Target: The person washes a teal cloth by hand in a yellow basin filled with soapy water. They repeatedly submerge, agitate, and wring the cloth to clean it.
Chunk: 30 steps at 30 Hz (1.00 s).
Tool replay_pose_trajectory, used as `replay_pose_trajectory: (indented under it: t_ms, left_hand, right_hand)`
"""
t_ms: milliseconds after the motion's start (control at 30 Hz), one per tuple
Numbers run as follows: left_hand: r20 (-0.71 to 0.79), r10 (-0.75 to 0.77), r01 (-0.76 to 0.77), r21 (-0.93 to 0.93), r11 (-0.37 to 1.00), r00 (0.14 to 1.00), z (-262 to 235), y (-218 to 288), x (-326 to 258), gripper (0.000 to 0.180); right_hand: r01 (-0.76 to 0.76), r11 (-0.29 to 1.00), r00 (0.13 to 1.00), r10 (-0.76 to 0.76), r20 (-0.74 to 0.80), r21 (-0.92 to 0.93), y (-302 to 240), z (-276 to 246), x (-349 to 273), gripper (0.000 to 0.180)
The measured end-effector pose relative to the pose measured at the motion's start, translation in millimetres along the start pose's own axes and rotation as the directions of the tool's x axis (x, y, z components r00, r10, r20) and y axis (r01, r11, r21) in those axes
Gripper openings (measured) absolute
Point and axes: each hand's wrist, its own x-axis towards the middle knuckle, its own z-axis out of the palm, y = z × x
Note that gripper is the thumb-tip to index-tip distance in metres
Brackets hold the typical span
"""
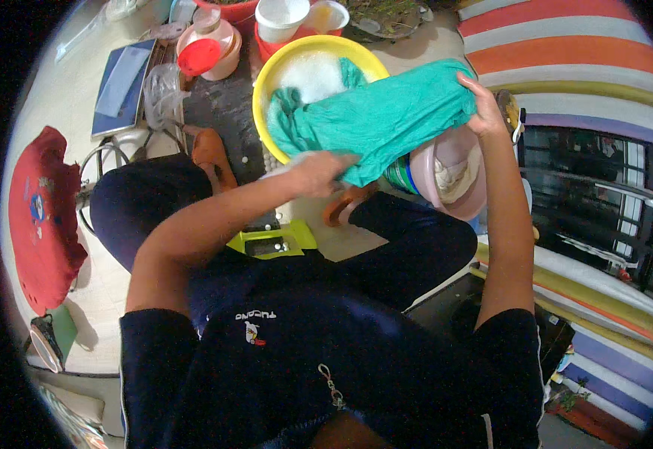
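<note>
A wet-looking teal green cloth [386, 112] is stretched between my two hands. Its left end hangs into a yellow basin [261, 112] of white suds [307, 75]. My left hand [319, 174] is closed on the cloth's near edge, just outside the basin's near rim. At the upper right, my right hand [485, 108] grips the cloth's far right end, thumb along the top edge. Below that end is a pink bucket [478, 191] with pale cloth [452, 179] inside it, partly hidden by the teal cloth.
Lime-green plastic stool-like piece [307, 233] lies between my legs. A red cloth [46, 217] is at far left. Pink tub [225, 56], white bucket [281, 21], plastic bag [163, 97] and blue flat board [124, 90] stand beyond. A striped wall [558, 45] rises at right.
</note>
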Motion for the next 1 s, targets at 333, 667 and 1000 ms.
replay_pose_trajectory:
  t_ms: [333, 667, 1000]
  left_hand:
    - [-0.188, -0.206, 0.146, -0.292, 0.945, 0.96, 46, 7, 27, 0.035]
    - [-0.358, -0.297, -0.106, -0.777, 0.62, 0.885, 25, 29, 34, 0.033]
    - [0.141, -0.81, 0.035, -0.988, -0.147, 0.569, 42, -50, -5, 0.062]
  right_hand:
    - [-0.136, 0.991, 0.99, 0.136, 0.029, 0.004, 26, -2, 5, 0.039]
    - [-0.439, 0.851, 0.896, 0.439, -0.07, -0.286, 130, 74, -30, 0.081]
    - [-0.078, 0.992, 0.981, 0.058, 0.184, 0.101, 66, 65, -22, 0.03]
